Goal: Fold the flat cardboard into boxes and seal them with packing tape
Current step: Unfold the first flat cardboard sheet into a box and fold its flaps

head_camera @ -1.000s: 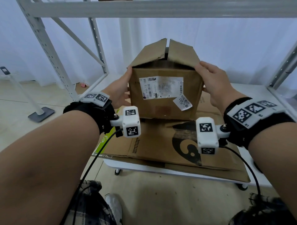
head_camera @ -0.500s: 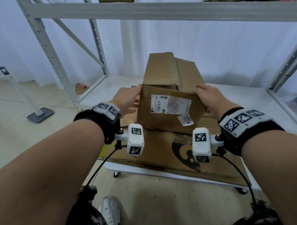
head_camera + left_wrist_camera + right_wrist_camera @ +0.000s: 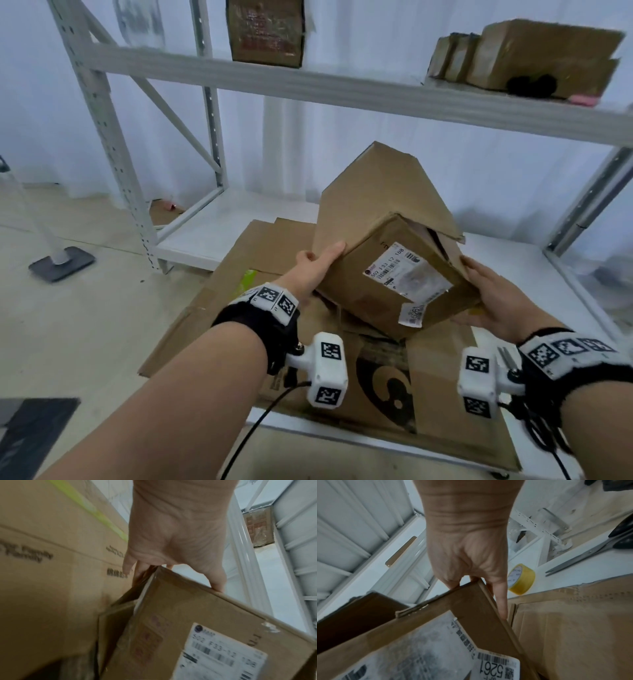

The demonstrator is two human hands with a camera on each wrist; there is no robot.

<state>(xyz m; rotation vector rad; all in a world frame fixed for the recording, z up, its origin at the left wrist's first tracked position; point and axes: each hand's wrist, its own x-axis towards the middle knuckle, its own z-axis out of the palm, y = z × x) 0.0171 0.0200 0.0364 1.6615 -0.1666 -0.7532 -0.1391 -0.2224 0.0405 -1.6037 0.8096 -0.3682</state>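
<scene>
The cardboard box is being held tilted above the flat cardboard sheets, its labelled face turning toward the camera and its long axis leaning from near right up to far left. Its flaps are standing loose: one large flap is rising at the far upper end, and a gap is showing at the right corner where another flap is hanging apart. Whether anything is lying inside the box cannot be told.

The left hand is gripping the box's left edge, thumb lying on the labelled face's upper border and fingers wrapping behind; in the left wrist view the left hand is pinching that corner. The right hand is cupping the box's lower right side, fingers going under and behind it; in the right wrist view the right hand is clasping the cardboard edge between thumb and fingers.

The sheets are lying stacked on the white worktop. A roll of yellow packing tape and scissors are lying on the worktop right of the box. More boxes are sitting on the upper shelf
</scene>
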